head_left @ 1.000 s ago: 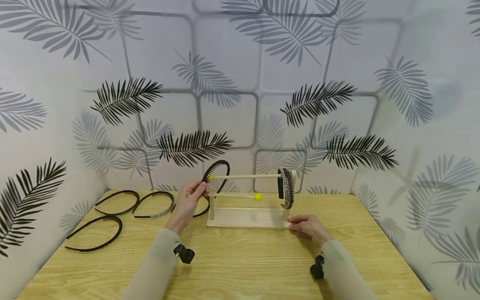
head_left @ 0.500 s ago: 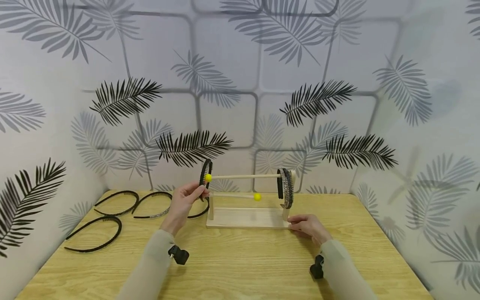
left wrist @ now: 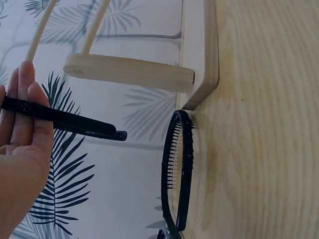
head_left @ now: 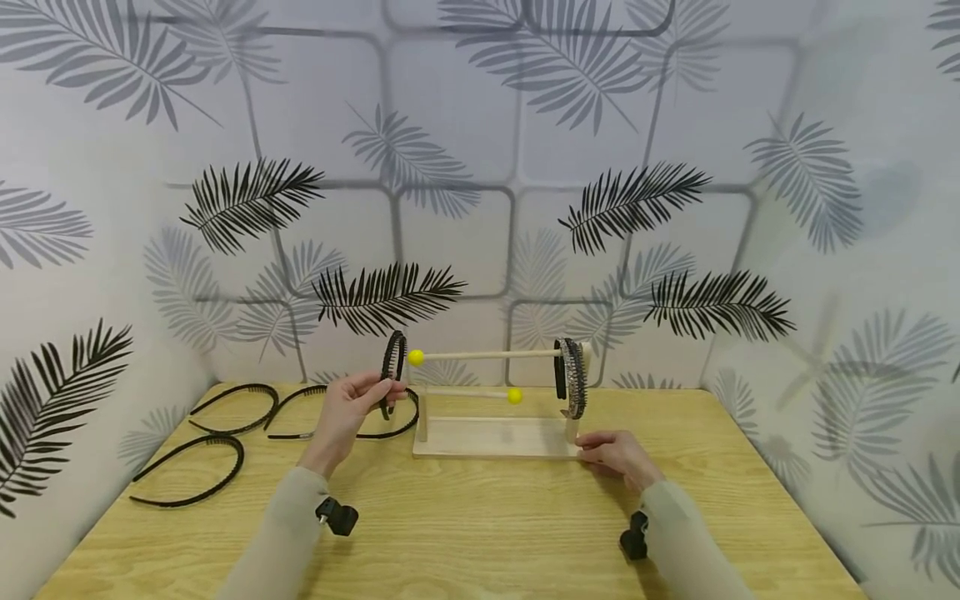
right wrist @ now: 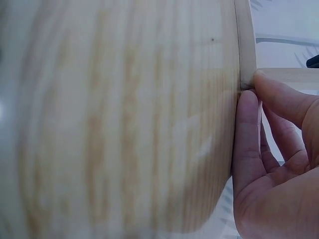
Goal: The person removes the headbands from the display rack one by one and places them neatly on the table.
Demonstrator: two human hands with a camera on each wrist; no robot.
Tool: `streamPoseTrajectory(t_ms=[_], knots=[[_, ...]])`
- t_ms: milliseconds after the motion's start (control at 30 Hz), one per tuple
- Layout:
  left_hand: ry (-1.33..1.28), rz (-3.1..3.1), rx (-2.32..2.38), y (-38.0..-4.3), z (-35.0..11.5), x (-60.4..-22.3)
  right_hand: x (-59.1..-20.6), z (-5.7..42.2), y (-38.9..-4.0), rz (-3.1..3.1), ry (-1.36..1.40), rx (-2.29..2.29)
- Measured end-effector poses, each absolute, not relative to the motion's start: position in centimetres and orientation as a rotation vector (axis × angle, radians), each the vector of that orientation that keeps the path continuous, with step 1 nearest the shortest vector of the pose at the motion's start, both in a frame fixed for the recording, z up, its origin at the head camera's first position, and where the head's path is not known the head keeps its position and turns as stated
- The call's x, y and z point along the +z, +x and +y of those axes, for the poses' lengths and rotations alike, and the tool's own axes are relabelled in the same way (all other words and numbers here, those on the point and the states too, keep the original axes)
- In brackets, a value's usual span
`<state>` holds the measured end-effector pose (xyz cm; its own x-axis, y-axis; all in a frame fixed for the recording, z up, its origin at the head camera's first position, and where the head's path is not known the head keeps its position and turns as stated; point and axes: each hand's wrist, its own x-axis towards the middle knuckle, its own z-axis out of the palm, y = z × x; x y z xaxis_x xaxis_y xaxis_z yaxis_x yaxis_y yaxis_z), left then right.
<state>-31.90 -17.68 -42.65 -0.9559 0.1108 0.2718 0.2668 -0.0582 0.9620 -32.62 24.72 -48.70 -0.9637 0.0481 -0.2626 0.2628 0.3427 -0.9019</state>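
My left hand pinches a black toothed headband upright, just left of the yellow ball that tips the stand's upper rod. In the left wrist view the held headband points its ends away from the fingers. The wooden stand has a flat base and two rods; the lower rod ends in a second yellow ball. Several headbands, black and glittery, hang at the upper rod's right end. My right hand grips the base's right front corner, thumb on top.
On the left of the wooden table lie several headbands, among them a black one nearest the front and another partly behind my left hand. A patterned wall rises right behind the table.
My left hand has drawn the headband left, from around the upper rod's tip to outside the yellow ball, and slightly down. The right hand stays on the base corner.
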Motion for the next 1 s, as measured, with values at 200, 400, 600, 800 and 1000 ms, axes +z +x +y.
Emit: streamPoseTrajectory(t_ms=[200, 400, 600, 800, 1000], knots=[[-0.434, -2.115, -2.152, -31.2, -18.7, -43.0, -48.7, 24.5, -32.7, 2.412, 0.254, -1.666], [-0.45, -2.198, -2.12, -31.0, -19.8, -43.2, -48.8, 24.7, -32.7, 2.399, 0.271, -1.688], [-0.476, -2.215, -2.13, -30.5, -21.0, -43.5, -48.8, 24.9, -32.6, 2.398, 0.267, -1.69], [-0.496, -2.229, -2.123, -30.0, -22.2, -43.9, -48.9, 24.7, -32.5, 2.399, 0.297, -1.695], [-0.511, -2.231, -2.115, -30.1, -23.2, -44.3, -48.9, 24.8, -32.6, 2.38, 0.287, -1.716]])
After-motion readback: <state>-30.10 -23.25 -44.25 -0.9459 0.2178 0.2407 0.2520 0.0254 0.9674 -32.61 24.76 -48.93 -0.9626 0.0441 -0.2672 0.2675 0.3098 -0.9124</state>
